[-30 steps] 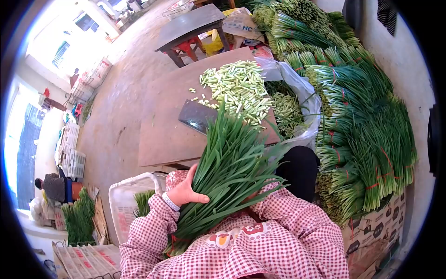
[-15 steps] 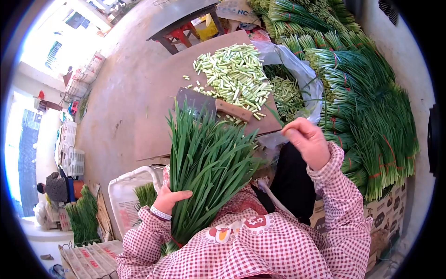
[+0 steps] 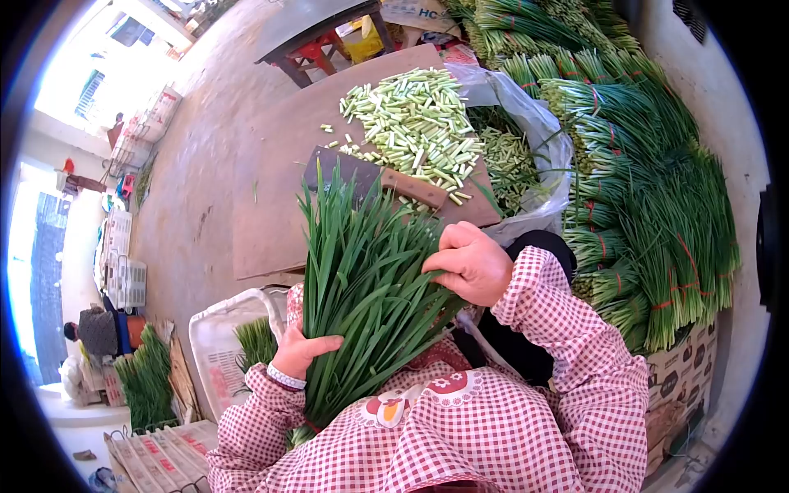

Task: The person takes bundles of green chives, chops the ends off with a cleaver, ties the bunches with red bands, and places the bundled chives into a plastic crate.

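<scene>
My left hand (image 3: 301,352) is wrapped round a large bunch of garlic chives (image 3: 362,271) resting against my lap, its long flat leaves fanning up and to the right. At the right side of that bunch, my right hand (image 3: 472,264) has thumb and fingers pinched together on leaf tips. Just beyond the leaves lies a cleaver (image 3: 415,188) on a brown board (image 3: 271,205). Its wooden handle points right, and leaves partly cover the dark blade. A heap of short-cut pale green stem pieces (image 3: 419,123) lies behind the cleaver.
A clear plastic bag (image 3: 557,156) with cut pieces stands right of the board. Tied bundles of chives (image 3: 649,181) are piled along the right wall. A white crate (image 3: 222,329) is at my left. A dark table (image 3: 316,33) stands behind; another person (image 3: 103,333) is far left.
My right hand has moved left and down, from beside the plastic bag to the leaf tips of the bunch. A loose leaf now lies at the board's right edge. My left hand stays put.
</scene>
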`<state>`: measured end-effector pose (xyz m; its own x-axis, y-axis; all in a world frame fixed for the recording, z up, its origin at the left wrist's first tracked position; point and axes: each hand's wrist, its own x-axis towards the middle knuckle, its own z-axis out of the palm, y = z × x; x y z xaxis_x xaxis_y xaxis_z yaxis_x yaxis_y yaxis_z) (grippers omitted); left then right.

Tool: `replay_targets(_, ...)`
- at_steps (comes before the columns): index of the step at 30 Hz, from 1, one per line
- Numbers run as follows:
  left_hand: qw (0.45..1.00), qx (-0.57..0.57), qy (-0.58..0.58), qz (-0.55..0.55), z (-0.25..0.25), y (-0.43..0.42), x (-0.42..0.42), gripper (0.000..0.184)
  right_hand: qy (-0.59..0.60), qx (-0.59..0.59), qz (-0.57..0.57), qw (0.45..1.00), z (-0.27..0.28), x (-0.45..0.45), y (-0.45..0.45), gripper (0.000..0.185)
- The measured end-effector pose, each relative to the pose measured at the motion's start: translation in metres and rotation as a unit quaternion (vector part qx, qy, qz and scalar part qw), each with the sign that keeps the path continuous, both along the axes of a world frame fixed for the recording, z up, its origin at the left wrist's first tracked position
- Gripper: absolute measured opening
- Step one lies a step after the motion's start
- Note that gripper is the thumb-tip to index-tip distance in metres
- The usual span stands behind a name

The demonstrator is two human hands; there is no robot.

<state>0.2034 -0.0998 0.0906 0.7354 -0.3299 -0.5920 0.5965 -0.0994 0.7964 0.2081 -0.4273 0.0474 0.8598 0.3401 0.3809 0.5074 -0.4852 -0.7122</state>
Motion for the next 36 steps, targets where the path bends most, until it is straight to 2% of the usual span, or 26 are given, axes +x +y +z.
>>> replay_targets(2,1.000,-0.008,-0.002,0.012,0.000,0.002,-0.002,0.057,0.059,0.112,-0.051,0.991,-0.010,-0.008,0.006,0.018)
replay_targets(3,0.999,-0.015,0.002,0.029,-0.002,0.003,-0.003,0.053,0.060,0.110,-0.047,0.991,-0.017,-0.011,0.009,0.018)
replay_targets(6,0.998,-0.032,0.007,0.055,-0.003,0.004,-0.005,0.047,0.152,0.211,-0.139,0.956,-0.025,-0.020,0.010,0.011)
replay_targets(7,0.997,-0.040,0.008,0.060,-0.003,0.004,-0.005,0.045,0.144,0.223,-0.206,0.942,-0.037,-0.016,0.005,0.009)
replay_targets(9,0.998,-0.038,-0.002,0.051,-0.005,0.006,-0.007,0.044,0.043,0.138,-0.269,0.952,-0.034,-0.006,-0.023,0.006)
replay_targets(10,0.998,-0.034,-0.005,0.050,-0.005,0.005,-0.007,0.045,0.090,0.178,-0.298,0.933,-0.032,-0.007,-0.034,0.006)
replay_targets(11,0.998,-0.030,-0.006,0.048,-0.004,0.004,-0.008,0.045,0.041,0.117,-0.285,0.951,-0.025,-0.005,-0.046,0.009)
replay_targets(12,0.998,-0.032,-0.004,0.049,-0.003,0.003,-0.008,0.045,0.204,0.217,-0.253,0.920,-0.001,-0.007,-0.045,0.012)
replay_targets(13,0.999,-0.034,0.004,0.041,-0.002,0.000,-0.008,0.046,0.358,0.308,-0.214,0.855,0.020,-0.008,-0.038,0.015)
replay_targets(15,0.999,-0.039,0.012,0.030,0.001,-0.005,-0.007,0.046,0.226,0.184,-0.111,0.950,0.030,-0.009,-0.016,0.022)
replay_targets(17,0.998,-0.048,0.025,0.030,0.003,-0.009,-0.007,0.047,0.241,0.089,-0.055,0.965,0.027,-0.004,0.007,0.029)
replay_targets(19,0.999,-0.043,0.011,0.028,0.003,-0.010,-0.007,0.047,0.178,-0.011,-0.042,0.983,0.012,-0.002,0.025,0.030)
replay_targets(25,0.998,-0.043,0.021,0.032,-0.001,-0.006,-0.008,0.048,0.209,-0.007,-0.021,0.978,0.004,0.002,0.046,0.029)
replay_targets(29,0.999,-0.035,0.020,0.027,-0.005,-0.001,-0.008,0.047,0.206,0.046,-0.044,0.976,-0.010,0.000,0.053,0.021)
replay_targets(31,0.998,-0.046,0.022,0.037,-0.003,-0.002,-0.008,0.047,0.156,0.094,-0.073,0.980,-0.024,0.000,0.057,0.017)
replay_targets(36,0.998,-0.042,0.006,0.038,-0.001,0.000,-0.007,0.046,0.111,0.052,-0.093,0.988,-0.021,-0.007,0.050,0.015)
